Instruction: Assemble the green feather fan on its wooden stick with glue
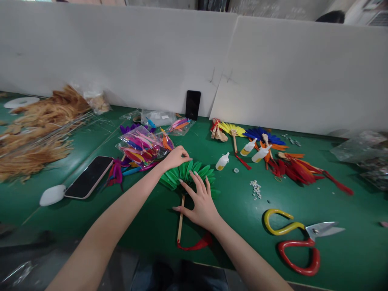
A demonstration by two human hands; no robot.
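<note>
While the green feather fan (188, 173) lies flat on the green worktop (236, 214), its upper left edge is pinched by the closed fingertips of the left hand (177, 157), and the right hand (200, 202) is pressed open on its lower middle, fingers spread over the feathers, nothing gripped. The fan's wooden handle (181, 220) is seen running down toward the near edge, ending beside a red tassel (197, 243). Just left of the left hand, bags of coloured feathers (142, 147) are piled, and a phone (89, 176) is laid face up farther left. Right of the fan, a small glue bottle (222, 161) is stood near, with white beads (256, 189) scattered beyond. Large scissors (300, 238) with yellow and red loops are laid at the near right, and finished fans (260, 139) are spread along the back
</note>
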